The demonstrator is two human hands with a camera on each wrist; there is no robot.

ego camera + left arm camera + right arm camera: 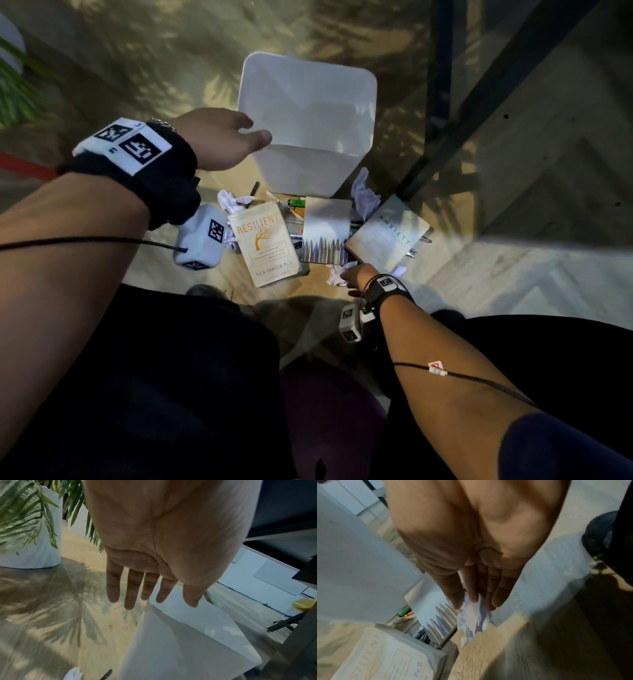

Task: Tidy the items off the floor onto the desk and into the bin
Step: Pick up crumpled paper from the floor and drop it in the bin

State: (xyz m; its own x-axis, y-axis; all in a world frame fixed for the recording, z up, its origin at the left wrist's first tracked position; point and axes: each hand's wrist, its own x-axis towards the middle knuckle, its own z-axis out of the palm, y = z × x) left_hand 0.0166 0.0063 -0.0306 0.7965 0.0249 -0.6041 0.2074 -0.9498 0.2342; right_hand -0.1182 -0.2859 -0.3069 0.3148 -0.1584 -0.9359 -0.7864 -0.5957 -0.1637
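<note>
A white bin (308, 120) stands on the wooden floor. My left hand (255, 132) hovers over its near-left rim (171, 609), fingers (129, 599) straight and holding nothing. On the floor in front of the bin lie a "Resilient" book (263, 240), a silver-covered notebook (325, 233), an "Anxiety" book (387, 233), a green marker (296, 202), pens, and crumpled papers (233, 202). My right hand (349, 275) reaches down to one crumpled paper (474, 616) beside the notebook. Its straight fingertips (494, 601) touch the top of the paper, which lies on the floor.
Black desk legs (442, 85) rise right of the bin, with another crumpled paper (364, 195) at their foot. A potted palm in a white pot (34, 545) stands to the left. My knees in dark trousers fill the near floor.
</note>
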